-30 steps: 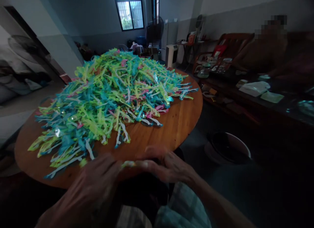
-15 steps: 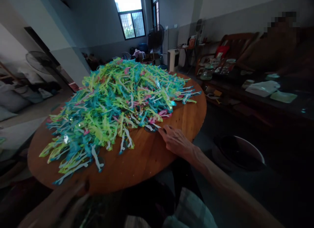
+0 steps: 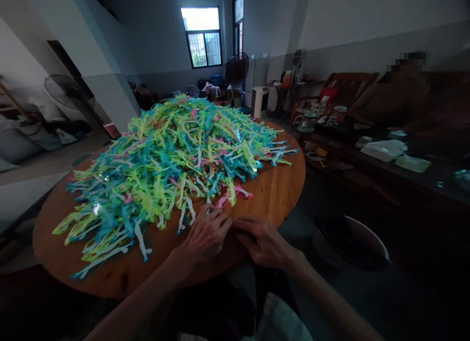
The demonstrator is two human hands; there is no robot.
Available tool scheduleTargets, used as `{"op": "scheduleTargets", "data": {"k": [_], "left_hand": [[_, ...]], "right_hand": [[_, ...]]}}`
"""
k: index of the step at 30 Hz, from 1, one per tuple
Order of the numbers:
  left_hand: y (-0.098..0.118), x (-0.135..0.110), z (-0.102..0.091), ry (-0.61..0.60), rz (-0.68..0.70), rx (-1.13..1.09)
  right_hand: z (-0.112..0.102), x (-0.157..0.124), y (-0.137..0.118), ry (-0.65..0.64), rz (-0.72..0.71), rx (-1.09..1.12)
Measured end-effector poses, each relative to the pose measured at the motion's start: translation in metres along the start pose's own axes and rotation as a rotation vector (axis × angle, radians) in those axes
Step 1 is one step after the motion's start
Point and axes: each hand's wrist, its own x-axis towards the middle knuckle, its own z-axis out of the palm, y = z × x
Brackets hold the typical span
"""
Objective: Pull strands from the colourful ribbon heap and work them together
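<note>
Head view. Hands: two. Left hand (image 3: pixel 207 233), one, low over the near side of the table, fingers bent; whether it is clamped on anything cannot be told. Right hand (image 3: pixel 262 240), one, just beside it, fingers curled inward; its grip is likewise hidden. The fingertips of the two nearly meet; contact between them cannot be told.

Heap of plastic strips (image 3: pixel 172 150), one, in yellow-green, blue and pink with white lengths among them; too tangled to count singly. It is piled over the middle and left of the round wooden table (image 3: pixel 275 199), one, its near edge close to the hands. Pink strip (image 3: pixel 244 192), one, at the heap's near edge, just beyond the fingers. White-and-blue strip (image 3: pixel 141 238), one, at the heap's near edge, left of the hands.

Surroundings: windows (image 3: pixel 202 36), two; standing fans (image 3: pixel 60 91), three; glass jars (image 3: pixel 337 116), two; wooden chair (image 3: pixel 350 84), one; basin (image 3: pixel 382 245), one, on the floor at right; seated person (image 3: pixel 391 103), one, at far right.
</note>
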Motion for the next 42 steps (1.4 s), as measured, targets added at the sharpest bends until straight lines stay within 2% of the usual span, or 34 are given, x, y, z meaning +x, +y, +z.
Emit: {"op": "scheduleTargets", "data": {"k": [2, 5, 9, 13, 17, 19, 23, 29, 36, 39, 42], "left_hand": [[-0.004, -0.011, -0.002, 0.010, 0.006, 0.018], [-0.007, -0.023, -0.006, 0.019, 0.017, 0.008], [-0.007, -0.033, -0.008, 0.049, -0.015, -0.008], [-0.009, -0.038, -0.007, 0.078, -0.053, -0.034], [-0.011, -0.042, -0.004, 0.085, -0.073, -0.063], [-0.011, -0.041, -0.003, 0.077, -0.093, -0.061], [-0.006, -0.035, -0.006, -0.010, -0.150, -0.036], [0.003, -0.024, -0.011, -0.083, -0.227, 0.044], [0.001, -0.028, -0.004, -0.027, -0.202, 0.062], [0.001, -0.033, -0.003, 0.022, -0.170, 0.055], [0.001, -0.037, -0.003, 0.084, -0.148, 0.048]], "right_hand": [[-0.004, 0.011, 0.008, 0.120, 0.035, 0.089], [-0.005, 0.033, 0.023, 0.288, 0.104, -0.021], [0.000, 0.057, 0.025, 0.227, 0.196, -0.254], [0.001, 0.063, 0.016, 0.121, 0.251, -0.406], [-0.005, 0.064, 0.022, 0.131, 0.374, -0.462], [-0.008, 0.069, 0.028, 0.168, 0.391, -0.491], [-0.004, 0.085, 0.034, 0.167, 0.309, -0.542], [0.003, 0.102, 0.031, -0.011, 0.185, -0.592], [-0.006, 0.116, 0.029, -0.094, 0.137, -0.565], [-0.007, 0.109, 0.022, -0.080, 0.095, -0.531], [-0.002, 0.092, 0.012, -0.022, -0.009, -0.471]]}}
